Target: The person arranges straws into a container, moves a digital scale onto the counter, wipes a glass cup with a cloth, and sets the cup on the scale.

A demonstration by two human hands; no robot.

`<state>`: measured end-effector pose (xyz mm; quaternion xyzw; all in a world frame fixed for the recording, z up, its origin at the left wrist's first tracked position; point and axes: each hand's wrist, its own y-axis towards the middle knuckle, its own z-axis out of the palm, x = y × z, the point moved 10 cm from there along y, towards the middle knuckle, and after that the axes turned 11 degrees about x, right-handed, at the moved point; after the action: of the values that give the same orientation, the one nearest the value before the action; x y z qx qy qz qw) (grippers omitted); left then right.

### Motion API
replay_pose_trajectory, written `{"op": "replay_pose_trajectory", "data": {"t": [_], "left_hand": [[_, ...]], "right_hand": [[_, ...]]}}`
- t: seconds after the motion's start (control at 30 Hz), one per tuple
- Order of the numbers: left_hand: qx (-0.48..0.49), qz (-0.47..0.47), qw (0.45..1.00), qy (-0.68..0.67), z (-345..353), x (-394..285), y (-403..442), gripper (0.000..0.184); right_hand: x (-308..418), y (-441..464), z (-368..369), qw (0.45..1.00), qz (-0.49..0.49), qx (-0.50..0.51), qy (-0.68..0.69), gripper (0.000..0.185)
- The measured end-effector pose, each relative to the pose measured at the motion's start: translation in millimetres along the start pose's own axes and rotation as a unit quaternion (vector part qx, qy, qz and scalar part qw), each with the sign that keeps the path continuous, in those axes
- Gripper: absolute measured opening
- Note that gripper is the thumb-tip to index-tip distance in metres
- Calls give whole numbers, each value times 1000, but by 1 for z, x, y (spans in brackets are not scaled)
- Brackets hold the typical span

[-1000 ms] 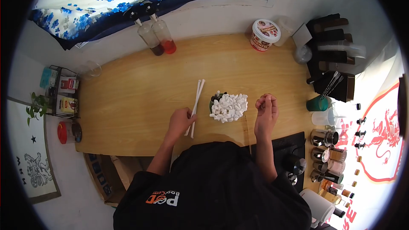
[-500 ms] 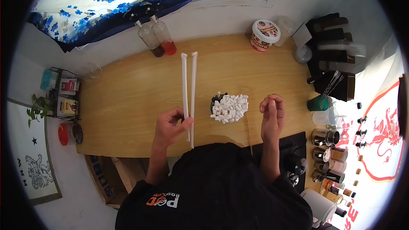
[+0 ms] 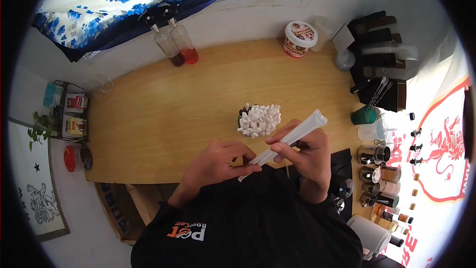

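Between my two hands is a pair of paper-wrapped straws [image 3: 307, 124], lying together on a slant just in front of my black shirt. My left hand [image 3: 218, 165] pinches their lower end between thumb and fingers. Higher up, my right hand [image 3: 308, 156] grips them, and their wrapped tips stick out beyond it to the upper right. Just past my hands stands a dark holder packed with white paper-wrapped pieces [image 3: 260, 120], which look like the ends of more straws seen from above.
Two pump bottles [image 3: 184, 44] with dark and red liquid stand by the wall. A lidded tub [image 3: 300, 39] is at the back right. A green cup with spoons [image 3: 364, 114], metal jiggers [image 3: 373, 155] and bottles line the right edge. A wire rack [image 3: 72, 111] stands left.
My right hand has come in from the right and closed on the straws. They have tipped from near upright to a slant, and my left hand has moved slightly right.
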<state>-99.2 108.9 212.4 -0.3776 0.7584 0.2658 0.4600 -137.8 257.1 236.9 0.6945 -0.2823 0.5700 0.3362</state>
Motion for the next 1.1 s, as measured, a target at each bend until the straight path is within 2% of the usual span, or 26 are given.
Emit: {"op": "replay_pose_trajectory", "data": {"t": [0.07,0.17,0.3,0.37,0.4,0.47,0.5,0.57,0.6,0.67,0.77,1.0,1.1], "left_hand": [[-19,32,999,19,2,-1,-3,24],[-36,52,997,46,4,2,-5,26],[-51,69,995,48,7,2,-8,28],[-125,58,988,63,-11,8,-14,42],[-125,58,989,63,-13,13,-10,42],[-252,82,954,138,-36,17,-13,65],[-253,83,954,138,-36,21,-6,65],[-195,57,974,104,-27,36,15,81],[-197,56,973,105,-28,39,20,81],[-132,85,981,114,-17,40,33,75],[-82,86,985,122,-10,54,42,69],[-96,79,985,119,-12,52,43,65],[-90,76,988,103,-10,53,43,67]], "right_hand": [[-2,-5,-1,999,9,7,50,15],[2,-9,-3,999,-24,-3,34,19],[4,-15,-9,1000,-17,-3,20,20],[15,-18,-18,998,-45,4,-41,20],[14,-19,-23,998,-45,4,-40,20],[18,-21,-33,988,-60,-27,-141,21],[16,-19,-34,988,-61,-27,-142,21],[13,-14,-31,982,-62,-18,-180,21],[12,-13,-28,982,-63,-16,-179,21],[11,-10,-19,968,-64,-3,-243,21],[13,-9,-13,965,-68,1,-255,21],[6,3,1,944,-72,30,-322,18],[-1,12,13,913,-98,47,-393,19]]}}
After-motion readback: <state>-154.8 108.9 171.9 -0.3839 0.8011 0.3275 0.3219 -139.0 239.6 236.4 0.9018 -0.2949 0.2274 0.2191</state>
